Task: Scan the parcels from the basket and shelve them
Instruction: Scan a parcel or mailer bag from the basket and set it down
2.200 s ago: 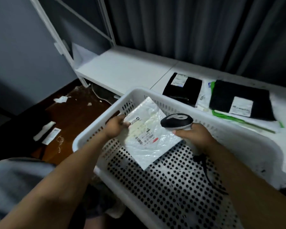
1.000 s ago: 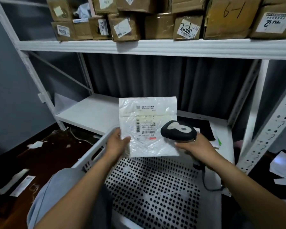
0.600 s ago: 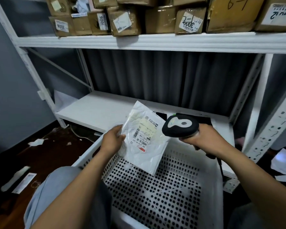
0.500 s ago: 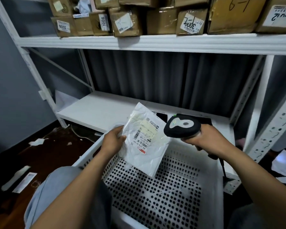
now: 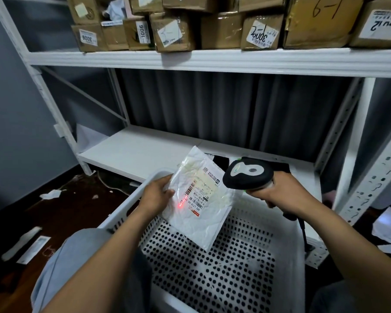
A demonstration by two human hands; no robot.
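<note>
- Left hand: thumb and fingers pinch the left edge of a white bubble mailer, which is tilted above the white perforated basket. Hazard: a one-edge hold on slick film may let the mailer sag or drop back in.
- Right hand: wrapped round the handle of a barcode scanner, head aimed at the mailer.
- Red aiming spot: sits at the barcode's lower end on the shipping label. Hazard: a partial sweep, or glare off crinkled film, likely gives no read.
- Scanner cable: trails by the basket's right side and could snag on a reach.
- Lower shelf: shelving before a confirmed read would leave the parcel unlogged.
</note>
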